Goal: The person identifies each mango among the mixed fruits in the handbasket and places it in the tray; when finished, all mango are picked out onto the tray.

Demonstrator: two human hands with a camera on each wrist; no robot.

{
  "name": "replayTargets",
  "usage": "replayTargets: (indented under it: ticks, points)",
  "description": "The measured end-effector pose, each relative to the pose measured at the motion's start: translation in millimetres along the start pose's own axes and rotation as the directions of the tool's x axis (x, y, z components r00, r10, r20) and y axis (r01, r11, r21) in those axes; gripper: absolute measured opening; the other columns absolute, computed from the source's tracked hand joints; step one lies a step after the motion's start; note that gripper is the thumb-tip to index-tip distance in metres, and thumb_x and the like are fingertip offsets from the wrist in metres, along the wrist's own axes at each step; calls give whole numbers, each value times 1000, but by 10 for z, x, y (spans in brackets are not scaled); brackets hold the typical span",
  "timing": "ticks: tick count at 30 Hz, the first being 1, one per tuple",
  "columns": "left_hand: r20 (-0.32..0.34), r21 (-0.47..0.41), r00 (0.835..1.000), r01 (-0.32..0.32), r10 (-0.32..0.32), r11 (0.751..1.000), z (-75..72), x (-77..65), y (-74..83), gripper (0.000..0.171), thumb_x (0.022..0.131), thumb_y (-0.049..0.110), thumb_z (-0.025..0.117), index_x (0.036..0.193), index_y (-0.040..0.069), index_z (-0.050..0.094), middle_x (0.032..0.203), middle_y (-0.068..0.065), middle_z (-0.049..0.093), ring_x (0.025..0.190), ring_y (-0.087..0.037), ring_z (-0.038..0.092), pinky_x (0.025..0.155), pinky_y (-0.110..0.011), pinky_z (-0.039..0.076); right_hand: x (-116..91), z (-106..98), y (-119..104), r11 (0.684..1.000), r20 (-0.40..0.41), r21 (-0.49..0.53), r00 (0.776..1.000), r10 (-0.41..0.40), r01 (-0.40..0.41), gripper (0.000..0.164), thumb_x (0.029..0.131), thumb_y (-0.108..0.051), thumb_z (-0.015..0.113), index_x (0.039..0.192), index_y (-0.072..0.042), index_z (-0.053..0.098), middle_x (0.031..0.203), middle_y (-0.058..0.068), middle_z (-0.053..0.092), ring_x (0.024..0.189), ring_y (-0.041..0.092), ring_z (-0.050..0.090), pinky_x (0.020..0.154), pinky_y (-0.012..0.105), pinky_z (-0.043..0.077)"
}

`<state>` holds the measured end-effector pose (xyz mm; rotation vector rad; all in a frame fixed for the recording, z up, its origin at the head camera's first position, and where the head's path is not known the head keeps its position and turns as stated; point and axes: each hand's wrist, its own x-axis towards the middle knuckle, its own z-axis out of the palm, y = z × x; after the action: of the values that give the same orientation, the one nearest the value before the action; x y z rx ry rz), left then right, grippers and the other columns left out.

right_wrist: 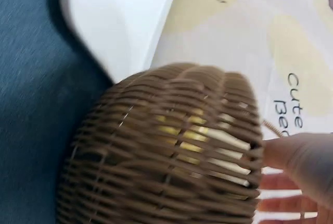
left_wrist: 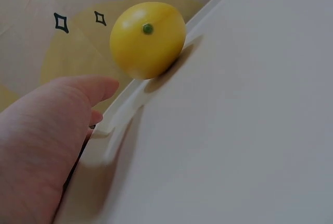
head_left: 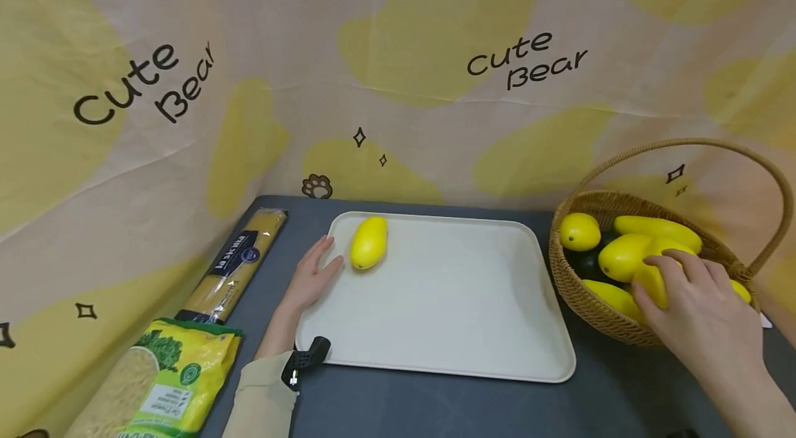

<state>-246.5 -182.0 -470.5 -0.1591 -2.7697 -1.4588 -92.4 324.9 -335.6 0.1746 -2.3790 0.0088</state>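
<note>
Left hand (head_left: 309, 279) loose, gripping nothing, at left rim of white rectangular tray (head_left: 435, 300) beside oblong yellow fruit (head_left: 369, 243); right hand (head_left: 705, 307) over brown woven basket (head_left: 571, 289) among yellow fruits (head_left: 622, 257), can't tell if grasping.

On the dark grey-blue table (head_left: 404, 403) before me lie a white tray (head_left: 448, 300), a wicker basket (head_left: 577, 298) to my right, a pasta packet (head_left: 236, 265) and a yellow-green bag (head_left: 164, 379) to my left

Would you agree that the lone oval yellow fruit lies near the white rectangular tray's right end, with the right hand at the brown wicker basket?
Not the right end: the head view shows that fruit near the left end of the tray, the right hand at the basket.
</note>
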Motion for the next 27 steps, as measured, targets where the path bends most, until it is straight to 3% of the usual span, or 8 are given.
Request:
replayTargets:
  ticks: [1,4,6,8,12,14,22,27]
  points:
    - [-1,1,1000,-6,6,1000,5,2,-1,60,100,32,55,151,7,35,160,-12,20,147,-35,14,115,-57,12,-13,7,32,1000,23,-7,1000,19,-19,93,91,-73,9,104,4,59,109,32,56,97,53,49,60,66,44]
    - [-3,2,1000,-23,23,1000,8,7,5,60,100,31,55,151,6,35,160,-13,21,146,-35,15,115,-57,12,-22,16,104,997,127,-25,989,74,-72,75,90,-68,49,111,4,55,119,35,49,103,57,44,61,71,42]
    - [-4,0,1000,-23,23,1000,7,7,12,60,100,31,55,151,6,35,160,-13,21,147,-35,15,115,-57,12,-6,20,139,994,212,-34,972,105,-100,67,82,-50,74,116,3,52,124,37,44,107,58,41,61,73,42]
    - [-3,0,1000,-16,16,1000,6,4,21,60,100,31,55,151,7,35,160,-13,20,147,-34,15,115,-57,12,20,20,160,989,318,-44,936,151,-144,69,72,-29,85,122,3,48,129,37,39,111,60,36,63,76,39]
    - [-6,1,1000,-7,7,1000,12,-9,27,60,100,30,55,151,6,35,160,-13,21,147,-35,15,115,-57,13,71,35,197,980,449,-59,872,197,-191,78,78,-39,81,130,2,42,136,38,28,116,62,28,63,78,37]
    - [-7,6,1000,-9,9,1000,14,-9,18,60,100,30,55,151,6,36,160,-13,21,146,-35,15,115,-57,13,86,48,211,979,486,-62,850,202,-197,80,79,-42,79,133,2,39,138,38,24,117,63,26,62,78,37]
    - [-18,11,1000,-12,12,1000,21,-8,0,59,100,31,56,150,7,37,160,-12,22,146,-34,16,115,-56,14,85,90,280,989,480,-36,866,141,-141,76,76,-35,80,131,1,40,135,37,23,110,63,29,66,77,36]
    - [-17,10,1000,-19,19,1000,16,-15,5,58,100,30,56,149,6,38,160,-13,22,146,-35,16,115,-57,14,111,74,303,979,517,-7,838,176,-202,71,79,-33,77,131,0,42,138,39,24,112,65,28,69,80,32]
